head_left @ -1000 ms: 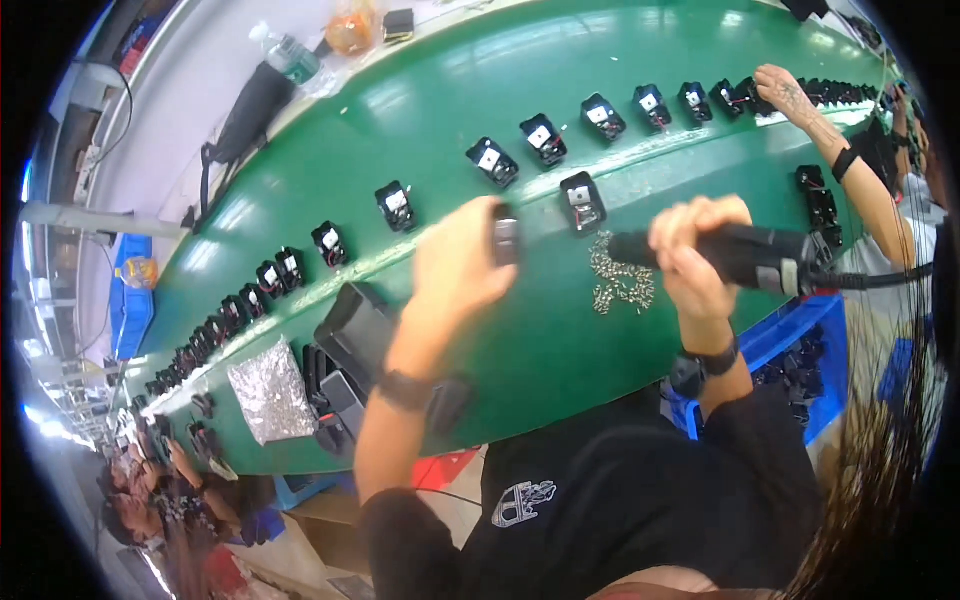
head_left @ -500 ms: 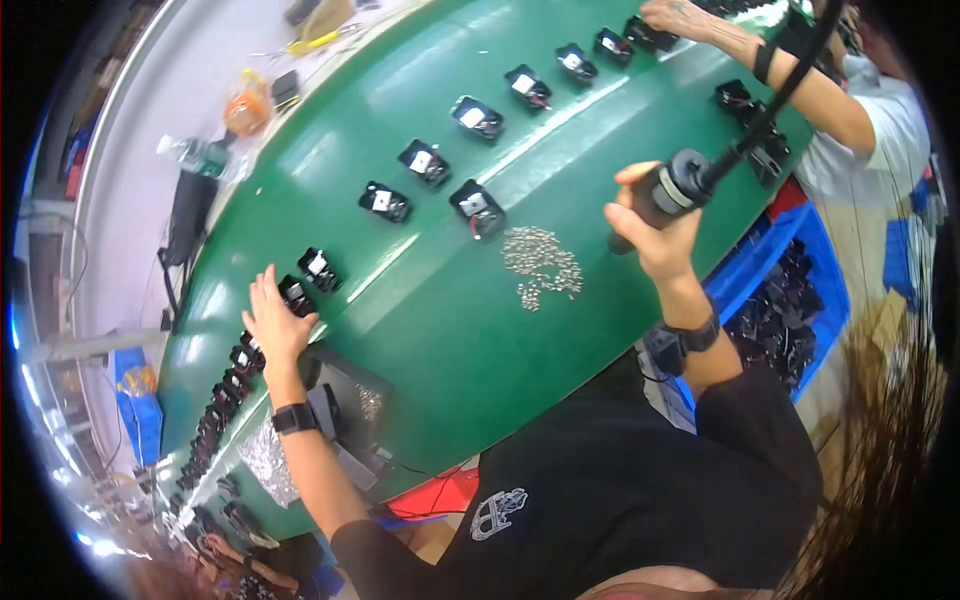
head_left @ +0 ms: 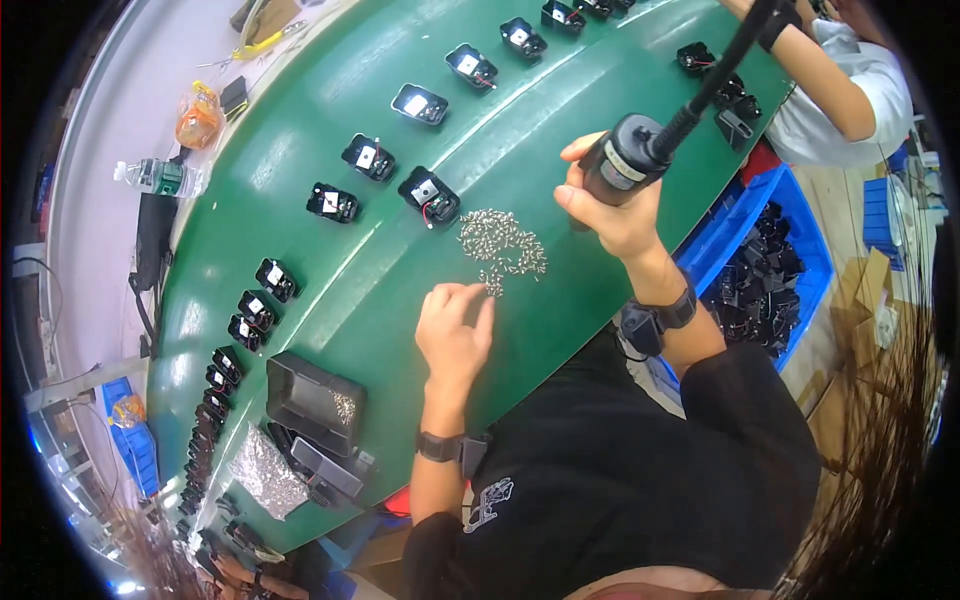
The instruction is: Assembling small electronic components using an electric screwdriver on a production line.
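My right hand (head_left: 622, 205) is wrapped round a black cylindrical electric screwdriver (head_left: 625, 160), its cord rising from the top. Below my palm its tip is hidden. My left hand (head_left: 455, 335) is curled, fingertips at the near edge of a loose pile of small silver screws (head_left: 500, 245) on the green table (head_left: 400, 270). What its fingers pinch, if anything, is too small to make out. Just beyond the pile stands an open black plastic housing (head_left: 429, 196) with a white patch and a red wire. More such housings (head_left: 369, 158) line the table farther off.
Lower left are a black tray (head_left: 315, 400) holding some screws and a silver bag (head_left: 268, 475). A blue bin (head_left: 815, 270) full of black parts stands at the right. Across the table sits another person (head_left: 840, 90). A plastic bottle (head_left: 155, 177) lies on the far ledge.
My left hand has left the housings at the left and come right to the screw pile. My right hand still holds the screwdriver. The whole view has shifted somewhat.
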